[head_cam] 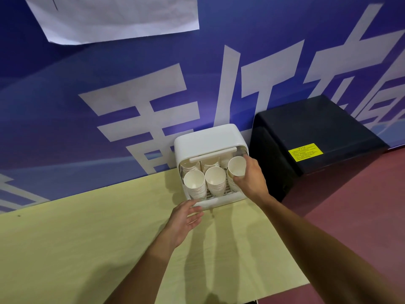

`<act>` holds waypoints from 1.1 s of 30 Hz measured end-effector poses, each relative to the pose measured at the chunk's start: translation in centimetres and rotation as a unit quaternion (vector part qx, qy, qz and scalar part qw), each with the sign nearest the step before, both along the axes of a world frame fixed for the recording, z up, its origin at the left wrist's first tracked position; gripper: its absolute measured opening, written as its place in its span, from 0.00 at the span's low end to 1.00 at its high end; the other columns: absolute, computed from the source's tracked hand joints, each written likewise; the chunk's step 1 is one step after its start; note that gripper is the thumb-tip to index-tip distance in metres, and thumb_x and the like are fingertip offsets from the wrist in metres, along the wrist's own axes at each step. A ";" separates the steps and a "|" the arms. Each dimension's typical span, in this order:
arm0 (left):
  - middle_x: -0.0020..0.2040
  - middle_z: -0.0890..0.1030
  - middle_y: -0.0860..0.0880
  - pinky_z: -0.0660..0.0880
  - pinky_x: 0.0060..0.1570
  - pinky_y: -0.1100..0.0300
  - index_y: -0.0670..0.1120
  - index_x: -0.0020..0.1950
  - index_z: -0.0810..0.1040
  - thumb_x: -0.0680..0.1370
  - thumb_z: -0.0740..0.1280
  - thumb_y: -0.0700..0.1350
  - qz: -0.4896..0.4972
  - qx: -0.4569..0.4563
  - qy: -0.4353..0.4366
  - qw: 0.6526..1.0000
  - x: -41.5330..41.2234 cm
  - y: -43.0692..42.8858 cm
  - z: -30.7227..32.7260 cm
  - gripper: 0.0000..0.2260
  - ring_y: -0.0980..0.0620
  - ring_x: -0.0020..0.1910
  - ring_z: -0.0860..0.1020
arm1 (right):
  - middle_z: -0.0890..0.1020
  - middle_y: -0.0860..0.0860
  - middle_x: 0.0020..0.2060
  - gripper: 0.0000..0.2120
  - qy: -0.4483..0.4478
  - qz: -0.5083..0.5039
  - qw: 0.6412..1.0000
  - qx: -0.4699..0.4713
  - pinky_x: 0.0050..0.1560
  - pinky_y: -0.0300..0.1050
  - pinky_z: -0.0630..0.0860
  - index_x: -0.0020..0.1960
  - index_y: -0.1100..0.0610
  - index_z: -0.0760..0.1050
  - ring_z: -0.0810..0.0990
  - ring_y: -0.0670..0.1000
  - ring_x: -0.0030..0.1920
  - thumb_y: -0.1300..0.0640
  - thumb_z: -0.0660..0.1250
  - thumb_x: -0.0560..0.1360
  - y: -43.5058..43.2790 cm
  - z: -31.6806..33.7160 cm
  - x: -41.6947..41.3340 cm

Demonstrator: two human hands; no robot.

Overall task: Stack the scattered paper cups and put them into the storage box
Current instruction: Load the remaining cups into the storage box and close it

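The white storage box [206,141] stands at the far edge of the yellow table [87,238], against the blue banner wall [109,95], its front lid raised. Just right of it a black cabinet [311,132] crowds that side. The right hand [249,178] grips a stack of paper cups [237,170] in the box's right slot, beside two other stacks [205,183]. The left hand [186,218] hovers open and empty by the box's front lip, with bare tabletop all around it

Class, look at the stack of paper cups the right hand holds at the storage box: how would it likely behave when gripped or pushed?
The stack of paper cups probably feels light, since the right hand holds it alone. Its thin paper walls would likely dent under a hard squeeze. Nested and tall, it may bend or tip sideways.
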State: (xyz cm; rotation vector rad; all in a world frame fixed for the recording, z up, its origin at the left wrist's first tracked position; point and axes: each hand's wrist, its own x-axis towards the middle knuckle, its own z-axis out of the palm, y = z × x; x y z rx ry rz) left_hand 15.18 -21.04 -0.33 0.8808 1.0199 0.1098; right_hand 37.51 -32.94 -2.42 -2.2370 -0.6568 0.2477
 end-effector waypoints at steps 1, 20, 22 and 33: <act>0.55 0.82 0.42 0.75 0.61 0.50 0.43 0.63 0.77 0.78 0.68 0.47 0.002 0.004 0.002 1.000 -0.1 0.2 0.0 0.15 0.43 0.55 0.82 | 0.74 0.51 0.63 0.35 0.000 0.000 1.000 -0.009 0.59 0.54 0.79 0.71 0.46 0.64 0.76 0.54 0.61 0.52 0.77 0.69 0.0 -0.3 0.0; 0.71 0.70 0.43 0.75 0.64 0.50 0.47 0.76 0.64 0.80 0.68 0.48 0.061 0.081 -0.008 0.995 4.5 2.9 -0.3 0.26 0.52 0.54 0.77 | 0.70 0.54 0.71 0.38 0.046 -0.013 0.996 -0.078 0.64 0.56 0.77 0.75 0.51 0.58 0.76 0.58 0.65 0.52 0.76 0.73 0.6 -2.0 -0.7; 0.71 0.71 0.45 0.74 0.65 0.50 0.47 0.74 0.67 0.80 0.68 0.46 0.067 0.068 -0.024 0.995 4.9 2.9 -0.5 0.23 0.52 0.58 0.76 | 0.71 0.54 0.70 0.38 0.053 -0.014 0.995 -0.082 0.62 0.57 0.77 0.75 0.51 0.58 0.77 0.59 0.63 0.53 0.76 0.73 0.6 -2.1 -0.7; 0.71 0.70 0.45 0.75 0.64 0.49 0.47 0.74 0.67 0.81 0.66 0.40 0.101 0.084 -0.017 0.991 6.4 2.4 -1.7 0.22 0.46 0.69 0.71 | 0.74 0.52 0.67 0.37 0.073 -0.029 0.994 -0.076 0.56 0.60 0.80 0.74 0.46 0.57 0.78 0.58 0.60 0.50 0.74 0.73 0.6 -2.7 -0.6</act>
